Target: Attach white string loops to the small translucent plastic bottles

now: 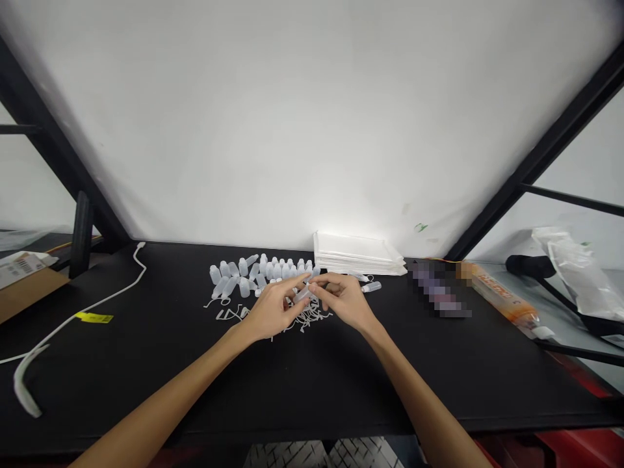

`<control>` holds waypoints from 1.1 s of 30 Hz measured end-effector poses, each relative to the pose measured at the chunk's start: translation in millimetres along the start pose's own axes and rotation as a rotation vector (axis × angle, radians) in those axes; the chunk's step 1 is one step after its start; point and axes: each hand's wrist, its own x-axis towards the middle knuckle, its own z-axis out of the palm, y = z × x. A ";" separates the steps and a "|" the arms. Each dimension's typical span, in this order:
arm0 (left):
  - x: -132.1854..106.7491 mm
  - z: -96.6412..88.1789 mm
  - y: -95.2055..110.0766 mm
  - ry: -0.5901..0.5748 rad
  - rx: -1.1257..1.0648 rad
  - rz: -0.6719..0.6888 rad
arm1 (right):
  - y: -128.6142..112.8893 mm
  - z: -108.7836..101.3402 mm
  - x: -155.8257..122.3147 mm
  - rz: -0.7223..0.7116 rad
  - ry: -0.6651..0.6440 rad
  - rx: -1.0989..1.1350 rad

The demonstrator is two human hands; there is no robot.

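Between my two hands lies a small translucent plastic bottle, tilted with its top toward the right. My left hand grips its body between thumb and fingers. At the neck end, the fingertips of my right hand pinch the cap area; the exact fingertip contact is partly hidden. Just behind my hands, several more white-capped bottles stand or lie in a cluster. Under and around my hands is a pile of thin white looped strips. A single bottle lies to the right of my right hand.
A stack of white padded envelopes sits at the back by the wall. A white cable with a yellow tag runs along the left. A cardboard box is at far left. An orange-and-clear package lies at right.
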 end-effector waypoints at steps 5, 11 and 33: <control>0.7 0.4 -0.5 0.071 0.027 0.016 | -2.4 0.4 1.9 0.069 0.030 0.090; 3.9 -8.8 3.9 0.481 0.297 0.069 | 12.4 -25.7 9.8 -0.062 0.331 -0.265; 7.7 -17.7 -0.6 0.578 0.321 0.089 | 35.5 -5.0 31.3 0.076 0.227 -0.896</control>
